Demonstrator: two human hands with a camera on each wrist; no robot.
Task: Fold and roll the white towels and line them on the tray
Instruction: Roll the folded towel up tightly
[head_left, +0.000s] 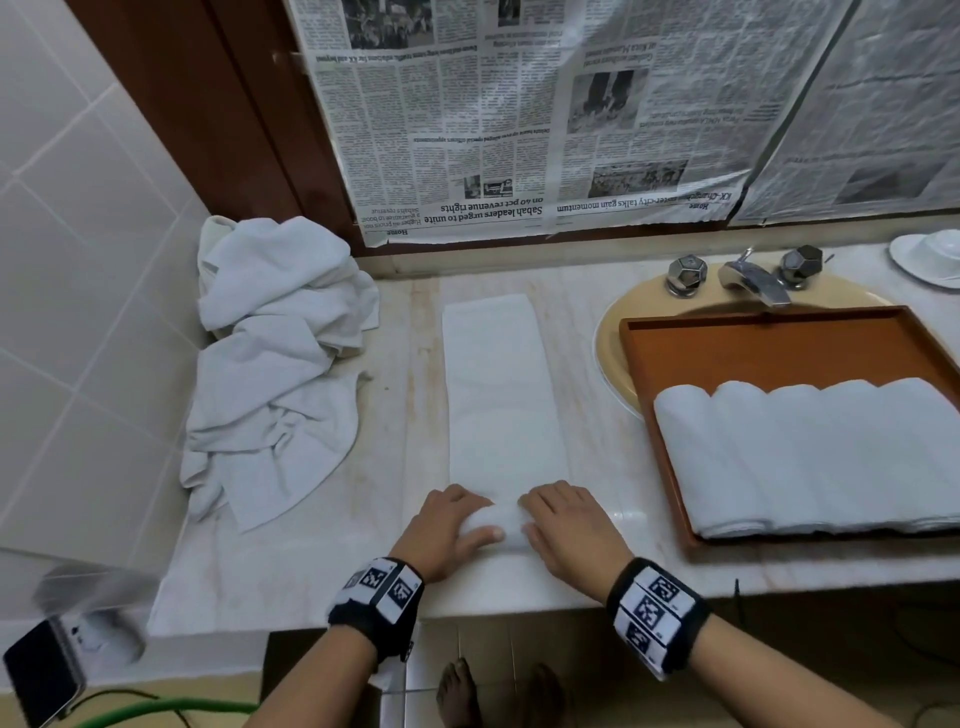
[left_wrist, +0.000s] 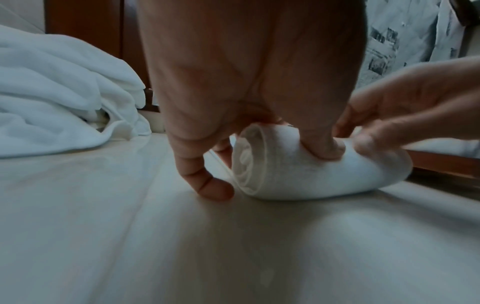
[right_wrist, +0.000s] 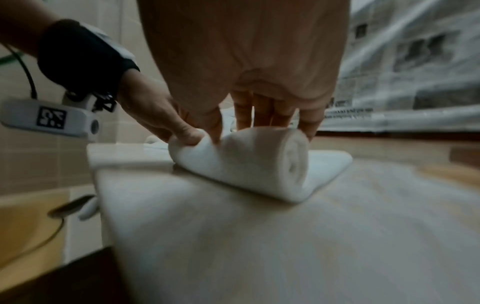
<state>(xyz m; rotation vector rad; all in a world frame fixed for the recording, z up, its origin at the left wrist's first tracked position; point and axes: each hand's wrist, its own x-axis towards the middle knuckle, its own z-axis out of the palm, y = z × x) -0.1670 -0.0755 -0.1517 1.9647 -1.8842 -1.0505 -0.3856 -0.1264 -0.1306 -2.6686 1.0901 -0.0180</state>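
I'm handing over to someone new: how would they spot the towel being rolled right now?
Find the marble counter left of the wooden tray. A long folded towel lies there, its near end under both hands. Unlike the crumpled pile or the finished tray rolls, it is flat, only partly rolled.

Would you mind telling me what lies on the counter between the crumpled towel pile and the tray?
In the head view, the folded towel lies flat between the pile and the tray, with bare counter on either side. Both hands roll its near end.
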